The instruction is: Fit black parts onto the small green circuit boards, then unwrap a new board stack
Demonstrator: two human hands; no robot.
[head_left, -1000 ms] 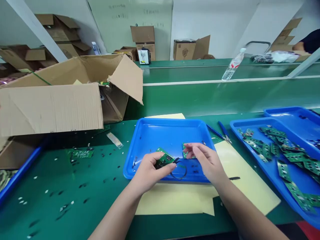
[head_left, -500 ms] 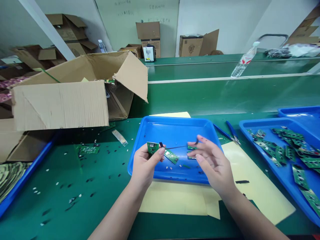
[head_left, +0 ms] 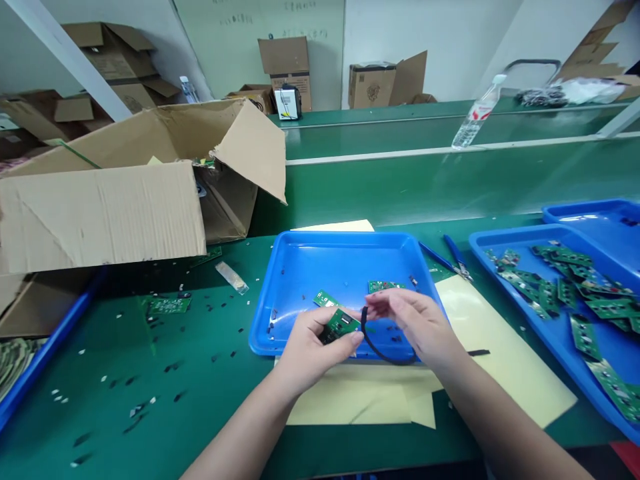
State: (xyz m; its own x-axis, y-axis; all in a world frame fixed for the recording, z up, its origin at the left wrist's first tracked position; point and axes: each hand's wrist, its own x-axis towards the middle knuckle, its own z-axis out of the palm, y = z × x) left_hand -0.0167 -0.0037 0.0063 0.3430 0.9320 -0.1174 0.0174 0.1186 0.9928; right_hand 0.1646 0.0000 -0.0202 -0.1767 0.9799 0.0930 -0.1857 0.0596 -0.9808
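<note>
Clear red-labelled bottle (head_left: 477,115), open cardboard boxes (head_left: 371,87) and white wall (head_left: 425,27) toward the back.

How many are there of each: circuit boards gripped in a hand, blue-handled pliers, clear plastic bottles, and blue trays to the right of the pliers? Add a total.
Held circuit board, in the left hand: 1
Blue-handled pliers: 1
Bottles, the right bottle and the back-left bottle: 2
Trays, the nearer tray and the farther tray: 2
Total: 6
</note>
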